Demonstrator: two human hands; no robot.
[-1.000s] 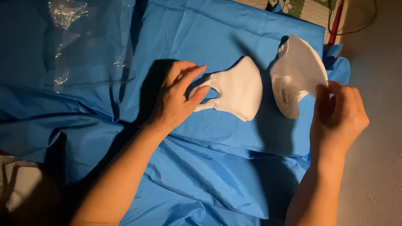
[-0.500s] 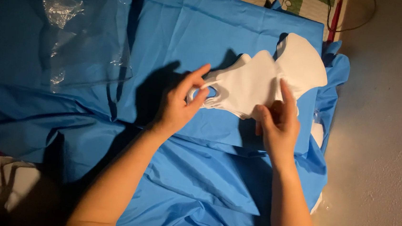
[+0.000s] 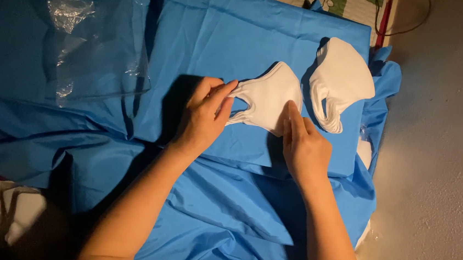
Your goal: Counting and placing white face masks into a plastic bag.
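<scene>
Right now a white mask lies flat at centre frame on the blue cloth. The left hand pinches its ear loop; the right hand presses fingers together on its lower edge. Seemingly flattening it; stacking next needs neat alignment with the pile of masks at right.

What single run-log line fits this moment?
left hand: on white mask | right hand: on mask edge | mask stack: beside | surface: blue cloth

You're over a blue cloth on the floor. On it: white masks, a stack, clear plastic wrap, probably a bag.
</scene>
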